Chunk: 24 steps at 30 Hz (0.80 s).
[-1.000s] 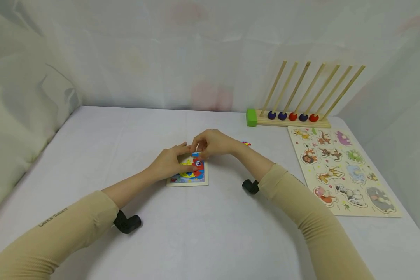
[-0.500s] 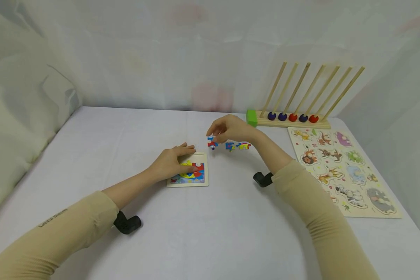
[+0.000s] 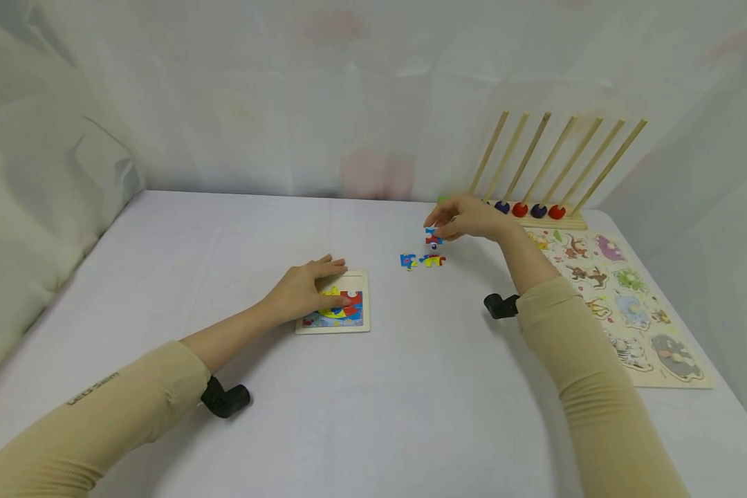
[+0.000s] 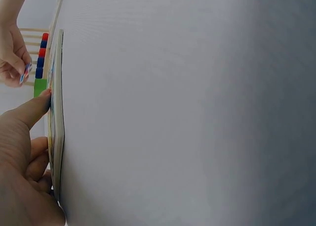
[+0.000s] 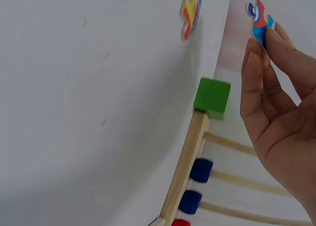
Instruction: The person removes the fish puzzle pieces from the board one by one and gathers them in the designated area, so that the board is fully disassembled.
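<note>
My right hand (image 3: 469, 217) pinches a small red and blue jigsaw puzzle piece (image 5: 258, 21) with an eye printed on it, between thumb and fingertips, raised above the table. Below it lie two loose puzzle pieces, one blue (image 3: 407, 261) and one mostly yellow (image 3: 434, 261). A small square puzzle tray (image 3: 366, 319) with a pale wooden frame sits left of them, partly filled with a colourful picture. Across its left side rests my left hand (image 3: 305, 287), thumb pressing on the red part of the picture and fingers stretched toward the far edge. The hand hides part of the tray.
At the back right stands a wooden bead rack (image 3: 569, 222) with upright rods, red and dark blue beads, and a green end block (image 5: 213, 96). In front of it lies a large animal peg puzzle board (image 3: 650, 377), partly behind my right arm. White cloth hangs behind the table.
My right hand has lifted the puzzle piece off the tray and carried it right, over the two loose pieces. The left hand stays on the tray.
</note>
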Motion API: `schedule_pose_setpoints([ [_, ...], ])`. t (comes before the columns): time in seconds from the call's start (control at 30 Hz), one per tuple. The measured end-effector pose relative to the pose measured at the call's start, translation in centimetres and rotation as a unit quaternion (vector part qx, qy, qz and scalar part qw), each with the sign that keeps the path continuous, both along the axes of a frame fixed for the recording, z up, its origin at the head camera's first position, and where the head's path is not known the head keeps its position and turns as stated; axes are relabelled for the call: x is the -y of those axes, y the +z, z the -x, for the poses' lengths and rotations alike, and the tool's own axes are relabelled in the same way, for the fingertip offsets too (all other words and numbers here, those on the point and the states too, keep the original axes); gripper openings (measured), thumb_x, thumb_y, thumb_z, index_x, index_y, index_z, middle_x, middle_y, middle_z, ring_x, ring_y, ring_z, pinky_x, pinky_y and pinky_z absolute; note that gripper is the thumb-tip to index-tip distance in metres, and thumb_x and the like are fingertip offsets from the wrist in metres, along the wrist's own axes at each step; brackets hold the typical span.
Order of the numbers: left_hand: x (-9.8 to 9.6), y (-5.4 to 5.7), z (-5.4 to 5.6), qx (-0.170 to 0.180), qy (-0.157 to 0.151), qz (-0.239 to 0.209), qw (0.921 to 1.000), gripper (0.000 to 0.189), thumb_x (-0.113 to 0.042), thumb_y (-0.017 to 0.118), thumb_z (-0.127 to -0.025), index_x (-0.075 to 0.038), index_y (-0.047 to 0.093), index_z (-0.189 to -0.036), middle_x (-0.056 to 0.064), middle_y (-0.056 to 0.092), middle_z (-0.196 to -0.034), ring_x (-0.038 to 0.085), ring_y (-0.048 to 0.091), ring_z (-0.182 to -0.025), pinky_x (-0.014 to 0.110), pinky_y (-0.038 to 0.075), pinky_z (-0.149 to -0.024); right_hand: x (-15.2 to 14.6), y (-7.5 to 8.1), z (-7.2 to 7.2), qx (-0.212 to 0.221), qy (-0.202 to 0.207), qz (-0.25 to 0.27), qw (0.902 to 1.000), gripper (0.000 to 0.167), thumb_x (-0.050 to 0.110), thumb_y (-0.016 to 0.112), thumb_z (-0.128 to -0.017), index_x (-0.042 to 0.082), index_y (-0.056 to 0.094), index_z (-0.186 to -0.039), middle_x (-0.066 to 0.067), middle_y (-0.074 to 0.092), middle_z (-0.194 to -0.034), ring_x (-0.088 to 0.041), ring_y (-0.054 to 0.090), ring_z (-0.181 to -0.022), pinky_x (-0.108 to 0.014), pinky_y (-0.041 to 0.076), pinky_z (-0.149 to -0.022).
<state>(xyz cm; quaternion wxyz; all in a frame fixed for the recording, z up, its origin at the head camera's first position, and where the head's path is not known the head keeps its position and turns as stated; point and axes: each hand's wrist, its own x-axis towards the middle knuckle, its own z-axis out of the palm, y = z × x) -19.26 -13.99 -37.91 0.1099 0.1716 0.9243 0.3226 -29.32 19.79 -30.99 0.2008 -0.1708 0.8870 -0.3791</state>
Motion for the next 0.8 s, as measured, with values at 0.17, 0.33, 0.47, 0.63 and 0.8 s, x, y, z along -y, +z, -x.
schedule_pose_setpoints([
  [0.17,0.0,0.0,-0.1,0.000,0.002,0.002,1.0000,0.073,-0.046,0.078,-0.081,-0.018,0.053,-0.143,-0.002,0.048,-0.153,0.024,0.025,-0.154,0.055,0.027,-0.123,-1.6,-0.2,0.2,0.023,-0.007,-0.013,0.9996,0.025,0.007,0.067,-0.091,0.003,0.069,-0.116,-0.004,0.060,-0.098,-0.017,0.060,-0.087,-0.026,0.059,-0.080],
  [0.33,0.1,0.0,-0.1,0.000,0.002,0.000,1.0000,0.073,-0.046,0.078,-0.081,-0.017,0.053,-0.143,-0.002,0.047,-0.154,0.023,0.025,-0.155,0.054,0.027,-0.123,-2.4,-0.3,0.2,0.057,-0.005,-0.034,0.9978,0.027,0.006,0.068,-0.090,0.001,0.069,-0.116,0.000,0.058,-0.089,-0.013,0.058,-0.079,-0.023,0.057,-0.074],
  [0.47,0.1,0.0,-0.1,-0.001,0.003,0.001,1.0000,0.073,-0.046,0.078,-0.081,-0.018,0.053,-0.143,-0.003,0.048,-0.154,0.023,0.025,-0.155,0.054,0.027,-0.123,-2.8,-0.6,0.3,0.081,0.001,-0.043,0.9958,0.026,0.004,0.068,-0.090,-0.001,0.068,-0.116,0.000,0.059,-0.084,-0.012,0.059,-0.075,-0.023,0.057,-0.072],
  [0.63,0.1,-0.1,0.0,-0.002,0.004,0.000,1.0000,0.072,-0.046,0.078,-0.081,-0.019,0.054,-0.143,-0.003,0.049,-0.153,0.022,0.025,-0.155,0.054,0.027,-0.123,-3.2,-0.6,0.3,0.104,0.004,-0.058,0.9928,0.026,0.002,0.068,-0.089,-0.001,0.068,-0.115,0.000,0.060,-0.084,-0.012,0.059,-0.074,-0.025,0.057,-0.072],
  [0.8,0.0,0.0,0.0,-0.001,0.005,0.006,1.0000,0.072,-0.047,0.078,-0.081,-0.020,0.053,-0.143,-0.003,0.049,-0.153,0.023,0.025,-0.154,0.055,0.027,-0.123,-3.7,-0.7,0.3,0.113,0.009,-0.069,0.9912,0.027,0.005,0.069,-0.089,0.001,0.068,-0.116,0.000,0.061,-0.085,-0.011,0.060,-0.076,-0.025,0.057,-0.074],
])
